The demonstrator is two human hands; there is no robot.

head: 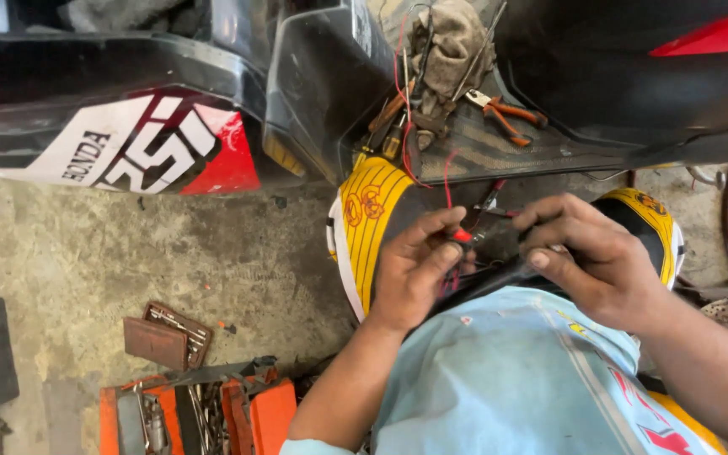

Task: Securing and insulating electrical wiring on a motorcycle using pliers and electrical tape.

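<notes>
My left hand (414, 265) pinches the red end of a thin red wire (446, 181) between thumb and fingers. My right hand (587, 253) is closed around a dark part, likely a black wire or connector, right beside it. Both hands work above my lap, over yellow and black shorts (372, 211) and a light blue shirt (507, 371). The red wire runs up to the scooter's black footboard (473, 143).
On the footboard lie a dirty rag (452, 46), orange-handled pliers (507, 114) and screwdrivers (389, 118). The scooter's black, white and red side panel (145, 143) is at upper left. An orange toolbox (204, 413) and a small socket case (166, 337) sit on the concrete floor.
</notes>
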